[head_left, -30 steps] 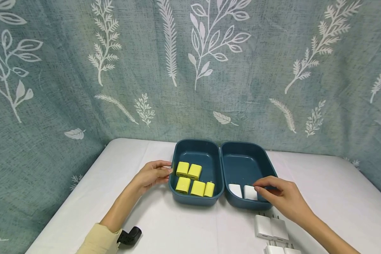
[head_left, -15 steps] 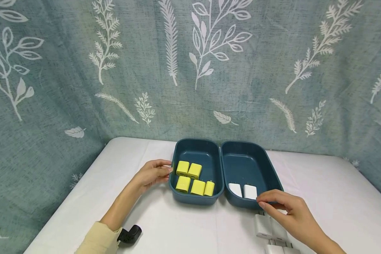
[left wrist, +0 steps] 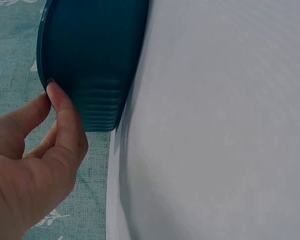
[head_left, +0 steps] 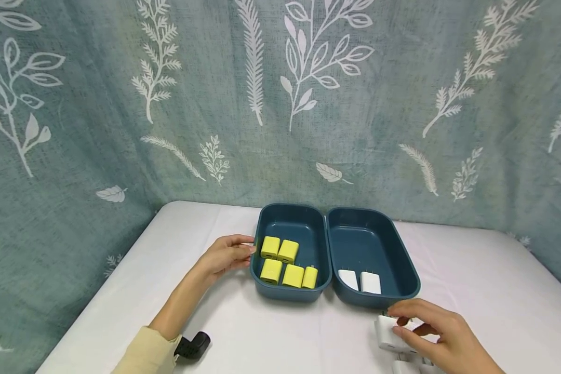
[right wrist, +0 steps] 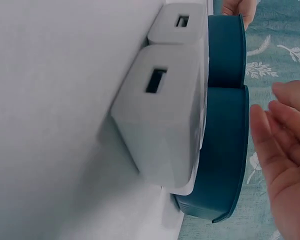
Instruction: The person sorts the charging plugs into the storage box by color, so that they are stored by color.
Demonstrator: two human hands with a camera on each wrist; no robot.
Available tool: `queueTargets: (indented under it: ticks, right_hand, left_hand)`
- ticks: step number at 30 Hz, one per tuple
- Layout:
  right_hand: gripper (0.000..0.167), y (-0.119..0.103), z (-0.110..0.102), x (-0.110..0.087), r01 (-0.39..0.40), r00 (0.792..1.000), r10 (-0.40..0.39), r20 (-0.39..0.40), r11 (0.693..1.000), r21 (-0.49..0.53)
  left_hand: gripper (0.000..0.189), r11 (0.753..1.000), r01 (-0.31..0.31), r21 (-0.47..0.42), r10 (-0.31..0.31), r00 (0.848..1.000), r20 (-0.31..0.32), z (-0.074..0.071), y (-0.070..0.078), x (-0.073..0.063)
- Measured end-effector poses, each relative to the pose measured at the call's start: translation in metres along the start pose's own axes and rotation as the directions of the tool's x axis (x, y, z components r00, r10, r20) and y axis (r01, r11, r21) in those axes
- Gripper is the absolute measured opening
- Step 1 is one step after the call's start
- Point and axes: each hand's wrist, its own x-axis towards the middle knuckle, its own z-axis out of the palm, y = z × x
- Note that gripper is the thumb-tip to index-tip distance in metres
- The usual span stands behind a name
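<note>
My left hand [head_left: 222,257] pinches the left rim of a dark blue bin [head_left: 287,294] that holds several yellow charger plugs [head_left: 271,271]. In the left wrist view, thumb and fingers meet at the rim of that bin [left wrist: 97,45]. Against its right side stands a second blue bin [head_left: 364,244] with two white charger plugs [head_left: 371,283] near its front. My right hand [head_left: 441,332] hovers above white chargers [head_left: 387,335] on the table in front of this bin, holding nothing. In the right wrist view, its fingers [right wrist: 270,150] are parted, clear of the nearest charger [right wrist: 160,115].
More white chargers [head_left: 405,366] lie at the bottom edge of the head view, partly under the right hand. A black rounded object [head_left: 198,345] sits by the left sleeve [head_left: 147,350]. Patterned green-grey curtain [head_left: 280,156] closes off the back of the white table [head_left: 262,337].
My right hand has drawn back from the white charger inside the right bin, over its front rim, to the chargers on the table. The left hand has stayed at its bin.
</note>
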Motion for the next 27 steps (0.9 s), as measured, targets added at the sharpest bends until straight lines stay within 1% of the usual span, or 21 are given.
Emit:
queueTargets:
  ticks: [4, 5, 7, 8, 10, 12, 14, 15, 18, 21, 26, 27]
  right_hand:
    - [0.032, 0.000, 0.001, -0.002, -0.067, 0.996, 0.069, 0.051, 0.997, -0.041]
    - [0.031, 0.000, 0.002, -0.002, -0.090, 0.993, 0.093, 0.073, 0.995, -0.049]
    - [0.034, 0.001, 0.002, -0.001, -0.151, 0.978, 0.159, 0.131, 0.986, -0.067]
    - [0.037, 0.002, 0.002, -0.001, -0.189, 0.966, 0.199, 0.164, 0.979, -0.072]
    - [0.045, 0.003, 0.003, 0.000, -0.262, 0.935, 0.276, 0.223, 0.961, -0.089]
    - [0.053, 0.004, 0.004, 0.001, -0.317, 0.901, 0.338, 0.273, 0.941, -0.118]
    - [0.057, 0.005, 0.006, 0.002, -0.344, 0.880, 0.372, 0.296, 0.928, -0.144]
    - [0.057, 0.006, 0.007, 0.002, -0.346, 0.876, 0.378, 0.301, 0.925, -0.156]
    - [0.057, 0.006, 0.009, 0.002, -0.340, 0.873, 0.382, 0.304, 0.922, -0.183]
    - [0.056, 0.005, 0.009, 0.002, -0.327, 0.876, 0.377, 0.302, 0.923, -0.203]
    - [0.056, 0.006, 0.013, 0.001, -0.296, 0.892, 0.363, 0.271, 0.920, -0.258]
    - [0.055, 0.006, 0.014, 0.001, -0.280, 0.899, 0.350, 0.264, 0.922, -0.269]
  left_hand:
    - [0.039, 1.000, -0.001, -0.004, 0.001, 1.000, 0.012, 0.000, 0.003, 0.001]
    - [0.039, 1.000, 0.000, -0.004, 0.000, 1.000, 0.011, 0.001, 0.003, 0.001]
    - [0.039, 1.000, 0.004, -0.002, -0.004, 1.000, 0.006, 0.001, 0.003, 0.001]
    - [0.039, 1.000, 0.004, -0.002, -0.004, 1.000, 0.004, 0.001, 0.002, 0.001]
    - [0.039, 1.000, 0.004, 0.000, -0.004, 1.000, 0.000, 0.000, 0.002, 0.000]
    - [0.039, 1.000, 0.007, 0.000, -0.007, 1.000, -0.003, 0.000, 0.001, 0.000]
    - [0.039, 1.000, 0.007, -0.001, -0.007, 1.000, -0.002, -0.001, 0.000, 0.000]
    - [0.040, 1.000, 0.008, -0.002, -0.008, 1.000, -0.002, -0.001, 0.000, 0.000]
    - [0.040, 1.000, 0.008, -0.003, -0.008, 1.000, -0.003, -0.001, 0.000, 0.000]
    - [0.040, 1.000, 0.009, -0.002, -0.009, 1.000, -0.004, -0.001, 0.000, 0.000]
    - [0.039, 1.000, 0.008, -0.002, -0.008, 1.000, -0.005, 0.000, 0.001, -0.001]
    - [0.039, 1.000, 0.007, -0.001, -0.007, 1.000, -0.005, 0.000, 0.002, -0.001]
